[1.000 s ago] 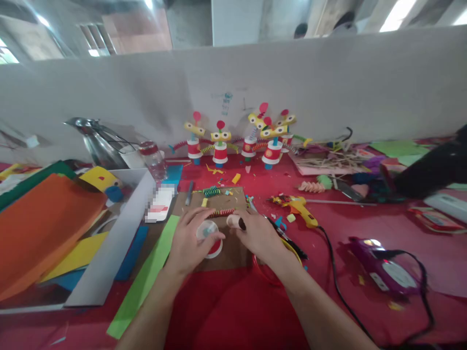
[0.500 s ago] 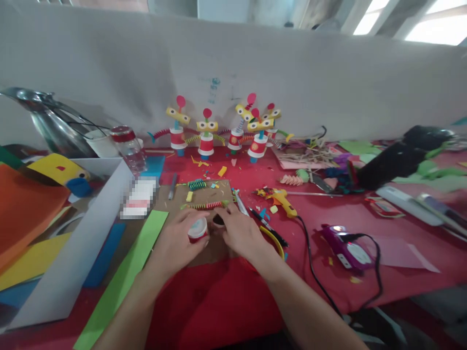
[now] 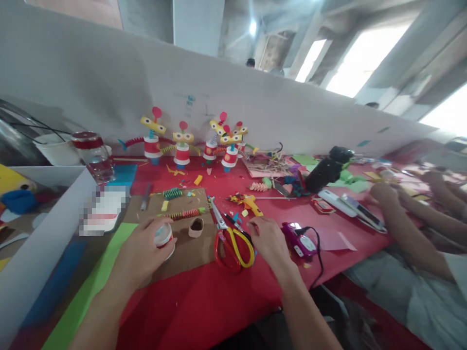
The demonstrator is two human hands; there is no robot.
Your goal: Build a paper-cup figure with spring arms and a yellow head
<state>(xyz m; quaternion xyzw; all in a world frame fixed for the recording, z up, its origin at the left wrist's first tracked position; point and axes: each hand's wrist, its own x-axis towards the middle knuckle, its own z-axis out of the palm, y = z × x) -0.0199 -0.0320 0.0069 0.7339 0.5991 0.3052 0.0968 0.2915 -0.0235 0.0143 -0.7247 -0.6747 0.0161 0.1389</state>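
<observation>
My left hand is wrapped round a small white paper cup with a red band, over the brown cardboard mat. Nothing shows in my right hand; its fingers are loosely bent and apart, just below the handle of the yellow glue gun. Between the hands, a small pale ring-shaped piece stands on the mat with its dark hollow facing up. Scissors with red and yellow handles lie right of it, beside a black pen. Folded paper springs lie behind the cup.
Several paper-cup figures stand along the grey partition. A white box, a lidded glass jar and a green paper strip are at left. On the right are a purple corded device, a black bottle and another person's arms.
The view has swung right. My right hand has left the ring-shaped piece and moved right to the glue gun, uncovering the scissors. My left hand keeps the cup.
</observation>
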